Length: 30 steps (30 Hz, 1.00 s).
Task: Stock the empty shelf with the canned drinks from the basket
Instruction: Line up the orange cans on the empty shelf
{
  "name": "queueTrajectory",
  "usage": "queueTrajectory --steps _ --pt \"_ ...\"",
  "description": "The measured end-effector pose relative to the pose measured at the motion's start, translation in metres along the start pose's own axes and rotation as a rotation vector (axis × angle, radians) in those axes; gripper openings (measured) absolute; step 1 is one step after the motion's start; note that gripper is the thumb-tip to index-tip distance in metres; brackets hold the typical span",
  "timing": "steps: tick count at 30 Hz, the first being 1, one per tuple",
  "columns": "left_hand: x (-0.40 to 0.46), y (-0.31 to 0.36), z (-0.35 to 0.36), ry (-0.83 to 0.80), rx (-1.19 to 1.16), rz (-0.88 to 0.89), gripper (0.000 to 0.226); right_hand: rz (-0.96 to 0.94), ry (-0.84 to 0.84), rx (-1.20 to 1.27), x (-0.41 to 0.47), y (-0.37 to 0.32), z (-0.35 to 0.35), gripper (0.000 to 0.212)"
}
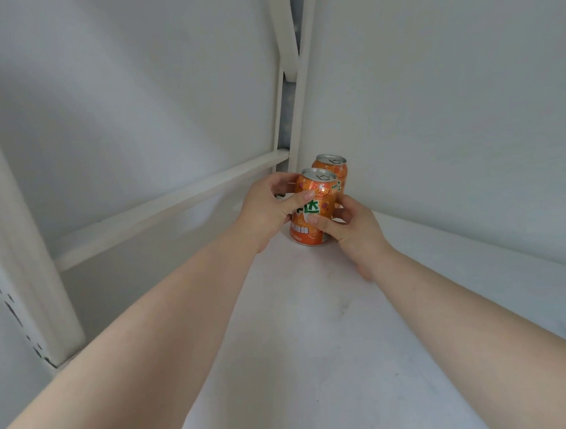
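Observation:
Two orange drink cans stand upright in the far corner of the white shelf [319, 331]. The front can [317, 197] is held from both sides: my left hand [267, 209] wraps its left side with the thumb across the label, and my right hand [351, 229] grips its right side lower down. The rear can [334, 167] stands just behind it, close to the back wall, partly hidden by the front can. The basket is out of view.
A white back panel rises at the right and a white side frame with a horizontal rail [171, 203] and an upright post [300, 76] closes off the left. A perforated upright [12, 306] runs along the near left edge.

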<state>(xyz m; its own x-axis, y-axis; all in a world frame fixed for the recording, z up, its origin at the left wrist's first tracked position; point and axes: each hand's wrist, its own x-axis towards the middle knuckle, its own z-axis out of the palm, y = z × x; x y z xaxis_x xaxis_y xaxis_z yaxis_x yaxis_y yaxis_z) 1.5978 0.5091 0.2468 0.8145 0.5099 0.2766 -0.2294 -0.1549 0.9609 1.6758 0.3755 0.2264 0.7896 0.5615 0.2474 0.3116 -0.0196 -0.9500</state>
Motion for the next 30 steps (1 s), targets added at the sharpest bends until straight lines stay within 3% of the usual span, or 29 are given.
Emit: queueTrajectory --steps 8,13,16,20,24,30 --pt "-0.002 -0.004 0.003 0.051 0.044 0.02 0.042 0.006 -0.017 0.036 -0.001 0.001 0.0 0.044" --pt "-0.012 -0.004 0.009 0.081 0.095 0.026 0.064 0.045 0.005 0.046 -0.007 -0.004 -0.003 0.054" --pt "-0.026 0.005 0.007 0.128 0.175 -0.007 0.071 0.075 0.052 -0.012 -0.017 -0.013 -0.013 0.069" --pt "-0.053 0.025 -0.005 0.143 0.311 -0.094 0.064 0.122 0.106 -0.177 -0.041 -0.032 -0.031 0.063" --pt "-0.109 0.061 -0.016 -0.006 0.702 -0.143 0.065 0.114 0.085 -0.498 -0.091 -0.062 -0.045 0.057" --pt "-0.233 0.131 -0.005 -0.269 1.0 0.034 0.065 0.14 0.03 -0.855 -0.223 -0.129 -0.065 0.064"
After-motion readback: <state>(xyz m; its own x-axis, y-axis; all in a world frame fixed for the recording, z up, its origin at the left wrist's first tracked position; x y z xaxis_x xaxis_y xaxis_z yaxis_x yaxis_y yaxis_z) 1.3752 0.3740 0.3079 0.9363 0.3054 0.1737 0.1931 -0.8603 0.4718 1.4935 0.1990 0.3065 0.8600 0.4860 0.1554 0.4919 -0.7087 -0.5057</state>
